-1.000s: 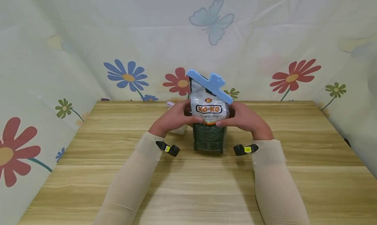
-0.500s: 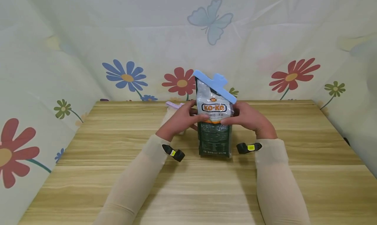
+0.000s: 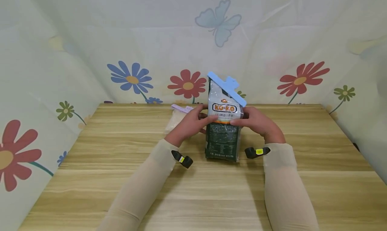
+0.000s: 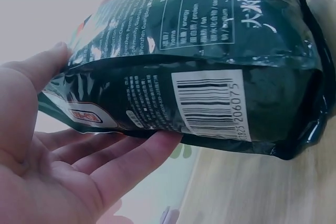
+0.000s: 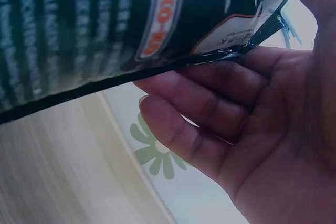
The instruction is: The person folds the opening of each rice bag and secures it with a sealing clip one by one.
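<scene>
A green and silver KO-KO rice bag [image 3: 224, 133] stands upright in the head view, near the middle of the table. Across its folded top sits a light blue bag clip [image 3: 228, 88], slanting down to the right. My left hand [image 3: 190, 125] grips the bag's left side, thumb in front and fingers behind. On the opposite side my right hand [image 3: 258, 123] holds it the same way. The left wrist view shows the bag's barcode side [image 4: 212, 106] between thumb and fingers. In the right wrist view, fingers [image 5: 178, 129] lie along the bag's back edge.
Behind my left hand lies a clear bag of white grains [image 3: 174, 120], closed with a pale purple clip [image 3: 181, 108]. A flower-printed cloth [image 3: 254, 56] hangs at the table's back and sides. The wooden tabletop [image 3: 211, 200] extends toward me.
Both hands have shifted the rice bag a little to the right, and it has turned slightly. More of the clear bag with the purple clip now shows at the left.
</scene>
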Motion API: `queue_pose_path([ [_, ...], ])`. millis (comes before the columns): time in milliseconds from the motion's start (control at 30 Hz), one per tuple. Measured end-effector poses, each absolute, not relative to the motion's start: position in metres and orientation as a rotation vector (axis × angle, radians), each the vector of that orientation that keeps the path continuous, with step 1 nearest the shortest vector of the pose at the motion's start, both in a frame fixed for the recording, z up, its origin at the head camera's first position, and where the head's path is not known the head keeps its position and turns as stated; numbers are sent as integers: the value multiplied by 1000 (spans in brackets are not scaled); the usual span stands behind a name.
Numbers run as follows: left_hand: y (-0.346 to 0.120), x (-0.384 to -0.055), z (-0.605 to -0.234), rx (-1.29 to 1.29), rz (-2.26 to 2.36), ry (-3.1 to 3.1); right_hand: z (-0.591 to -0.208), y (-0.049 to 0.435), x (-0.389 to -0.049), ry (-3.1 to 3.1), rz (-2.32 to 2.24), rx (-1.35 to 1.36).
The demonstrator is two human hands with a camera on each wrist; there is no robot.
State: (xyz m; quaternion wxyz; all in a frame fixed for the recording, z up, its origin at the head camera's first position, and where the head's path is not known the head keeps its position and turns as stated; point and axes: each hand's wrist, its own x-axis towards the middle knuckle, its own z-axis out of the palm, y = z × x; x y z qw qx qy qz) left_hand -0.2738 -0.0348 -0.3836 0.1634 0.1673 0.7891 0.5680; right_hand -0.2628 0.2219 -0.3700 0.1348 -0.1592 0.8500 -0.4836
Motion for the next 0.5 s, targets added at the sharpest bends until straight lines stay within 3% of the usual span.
queue_pose_path([
  [500,-34,-277,-387,440,1584,2266,-384,218,-271,2433,-1478,-377],
])
